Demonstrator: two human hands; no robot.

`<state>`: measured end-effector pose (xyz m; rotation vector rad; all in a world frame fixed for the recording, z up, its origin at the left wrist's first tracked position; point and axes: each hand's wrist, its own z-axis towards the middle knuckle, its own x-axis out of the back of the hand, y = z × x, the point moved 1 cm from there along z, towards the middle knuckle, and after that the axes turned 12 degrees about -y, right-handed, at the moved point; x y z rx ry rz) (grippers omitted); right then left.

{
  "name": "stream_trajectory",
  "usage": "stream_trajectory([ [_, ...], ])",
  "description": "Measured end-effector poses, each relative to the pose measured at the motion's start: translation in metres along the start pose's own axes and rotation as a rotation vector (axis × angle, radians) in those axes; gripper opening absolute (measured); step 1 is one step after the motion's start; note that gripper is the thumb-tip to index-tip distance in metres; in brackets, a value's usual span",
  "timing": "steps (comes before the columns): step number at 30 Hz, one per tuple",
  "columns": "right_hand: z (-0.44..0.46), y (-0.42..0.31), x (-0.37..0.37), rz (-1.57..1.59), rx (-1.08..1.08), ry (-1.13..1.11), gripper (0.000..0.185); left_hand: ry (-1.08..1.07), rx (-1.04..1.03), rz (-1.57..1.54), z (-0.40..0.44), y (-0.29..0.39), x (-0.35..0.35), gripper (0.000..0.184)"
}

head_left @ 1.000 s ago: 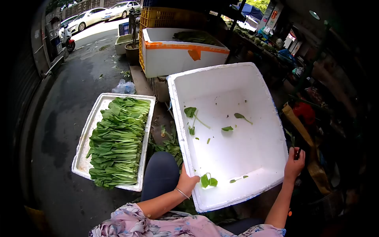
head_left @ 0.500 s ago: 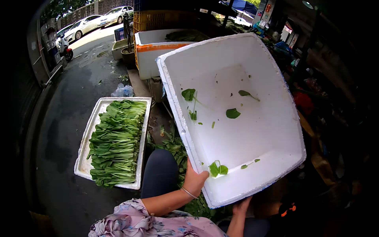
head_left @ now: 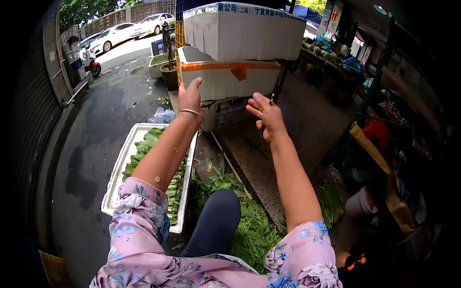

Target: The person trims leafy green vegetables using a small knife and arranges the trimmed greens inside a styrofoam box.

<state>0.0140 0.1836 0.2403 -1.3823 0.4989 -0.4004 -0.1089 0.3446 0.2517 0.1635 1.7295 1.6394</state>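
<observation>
A white foam box [head_left: 245, 36] with printed lettering rests on top of another foam box [head_left: 225, 79] banded with orange tape. My left hand [head_left: 190, 97], thumb and fingers apart, is in front of the lower box and holds nothing. My right hand [head_left: 267, 116] is below and in front of the stack's right part. A thin dark object shows at its fingers, too small to make out. Left of my knee, a white foam tray [head_left: 113, 187] holds a row of leafy greens [head_left: 149, 144], partly hidden by my left arm.
Loose greens [head_left: 254, 225] cover the ground by my knee. Behind them runs a stone step edge [head_left: 254, 177]. A plastic bag [head_left: 162, 115] lies behind the tray. At the right are a white bucket [head_left: 357, 204] and a yellow sack [head_left: 370, 149]. Cars are parked beyond the lane.
The white box has moved from over my lap onto the orange-taped box. Both hands have let go of it and are now forward, in front of the stack.
</observation>
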Motion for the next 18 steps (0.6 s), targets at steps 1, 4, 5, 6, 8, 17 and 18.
stream_trajectory([
  [1, -0.022, 0.027, -0.008, -0.005, -0.021, -0.141, 0.06, 0.019, -0.011, 0.049, -0.007, -0.025, 0.008, 0.081],
  [4, -0.092, 0.13, 0.007, -0.138, -0.294, -0.215, 0.05, 0.041, 0.006, 0.111, 0.013, -0.096, 0.037, 0.083],
  [5, -0.123, 0.16, 0.024, -0.136, -0.4, -0.19, 0.049, 0.052, 0.035, 0.152, 0.02, -0.11, 0.043, 0.082],
  [6, -0.155, 0.179, 0.04, -0.163, -0.479, -0.15, 0.048, 0.062, 0.066, 0.192, 0.027, -0.123, 0.049, 0.081],
  [8, -0.214, 0.198, 0.073, -0.14, -0.633, 0.005, 0.048, -0.041, 0.148, 0.33, 0.035, -0.134, 0.045, 0.078],
  [17, -0.357, 0.212, 0.171, -0.176, -0.818, 0.491, 0.044, -0.34, 0.146, 0.359, -0.012, -0.198, 0.026, 0.055],
  [18, -0.375, 0.243, 0.194, -0.212, -0.791, 0.491, 0.046, -0.281, 0.171, 0.378, -0.021, -0.202, 0.054, 0.055],
])
